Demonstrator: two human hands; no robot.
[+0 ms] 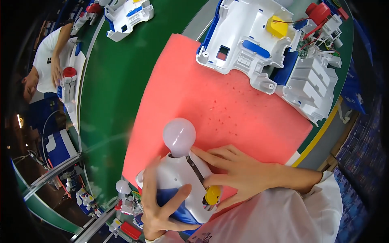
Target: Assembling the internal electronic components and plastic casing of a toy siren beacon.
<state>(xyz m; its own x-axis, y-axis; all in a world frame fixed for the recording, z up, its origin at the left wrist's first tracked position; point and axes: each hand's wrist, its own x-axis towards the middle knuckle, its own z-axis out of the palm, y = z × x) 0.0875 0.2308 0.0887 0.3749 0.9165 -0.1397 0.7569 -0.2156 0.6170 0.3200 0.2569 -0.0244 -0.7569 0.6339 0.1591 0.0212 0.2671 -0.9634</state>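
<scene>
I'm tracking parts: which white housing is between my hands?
The housing with the round bulb at its top end; the open shells lie apart, untouched.

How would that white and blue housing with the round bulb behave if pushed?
The housing is probably stiff, given its molded shell. Its glossy curves may feel slippery. The bulb, jutting from one end, might be the fragile part.

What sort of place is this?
Probably a factory assembly area: there's an opened white plastic shell on a pink mat, a wired red part beside it, and a co-worker across the green worktop.
</scene>
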